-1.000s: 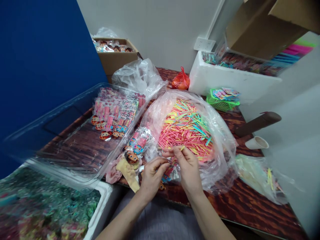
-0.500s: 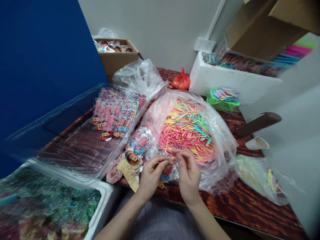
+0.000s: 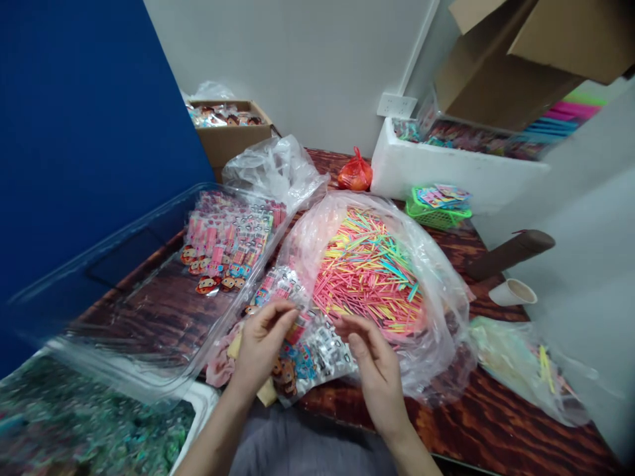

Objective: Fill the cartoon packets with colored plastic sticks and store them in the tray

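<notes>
My left hand [image 3: 258,347] is closed in a pinch at the top of a small clear packet of pink sticks [image 3: 296,332]. Part of that packet is hidden behind the fingers. My right hand [image 3: 377,370] is open, thumb and fingers slightly apart, with nothing visible in it. Between and below the hands lie several silvery packets [image 3: 325,354] with cartoon heads, overlapping at the table edge. Just beyond is a large clear plastic bag [image 3: 441,264], rolled open around a heap of thin pink, yellow, green and blue sticks [image 3: 367,271].
On the left a clear plastic tray [image 3: 198,360] holds rows of filled packets [image 3: 231,238]. A foam box [image 3: 201,403] stands below it. At the right are a green basket [image 3: 436,217], a brown cylinder [image 3: 513,254], a paper cup [image 3: 513,292] and a plastic bag [image 3: 510,350].
My left hand has moved left with the packet, away from my right hand. My right hand has opened a little and shifted slightly downward. More of the silvery packets now show between them.
</notes>
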### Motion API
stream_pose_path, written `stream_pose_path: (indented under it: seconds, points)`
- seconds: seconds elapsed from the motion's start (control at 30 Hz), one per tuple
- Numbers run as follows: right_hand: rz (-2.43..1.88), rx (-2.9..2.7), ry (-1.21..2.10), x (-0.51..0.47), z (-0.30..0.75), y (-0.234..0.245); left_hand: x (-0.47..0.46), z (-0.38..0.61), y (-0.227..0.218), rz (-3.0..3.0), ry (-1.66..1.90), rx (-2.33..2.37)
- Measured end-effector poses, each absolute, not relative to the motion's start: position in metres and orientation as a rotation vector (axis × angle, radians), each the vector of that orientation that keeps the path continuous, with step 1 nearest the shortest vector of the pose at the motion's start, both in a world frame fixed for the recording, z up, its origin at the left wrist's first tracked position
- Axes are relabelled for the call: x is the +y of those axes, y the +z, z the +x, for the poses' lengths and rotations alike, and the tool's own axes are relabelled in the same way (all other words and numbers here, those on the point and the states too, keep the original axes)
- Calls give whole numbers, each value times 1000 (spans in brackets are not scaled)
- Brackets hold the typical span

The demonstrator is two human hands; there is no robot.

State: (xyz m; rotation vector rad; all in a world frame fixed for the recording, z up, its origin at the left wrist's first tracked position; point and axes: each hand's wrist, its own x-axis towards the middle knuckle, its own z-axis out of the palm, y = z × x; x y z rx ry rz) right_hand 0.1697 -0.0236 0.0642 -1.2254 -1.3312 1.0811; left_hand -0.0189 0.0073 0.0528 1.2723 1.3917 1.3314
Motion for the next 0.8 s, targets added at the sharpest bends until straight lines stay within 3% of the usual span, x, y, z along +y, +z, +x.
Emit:
stream_pose_path:
  seconds: [0.27,0.6,0.8]
  points:
    - [-1529,-1481,900,-27,222,19,60,-48,-3,1937,1049,1892]
    - [-1751,-2082,187,28,310,10,32,-40,-10,2371,543,1978]
    - [-1937,-2385,-32,33,305,-1,45,-39,-21,2297,600,2070]
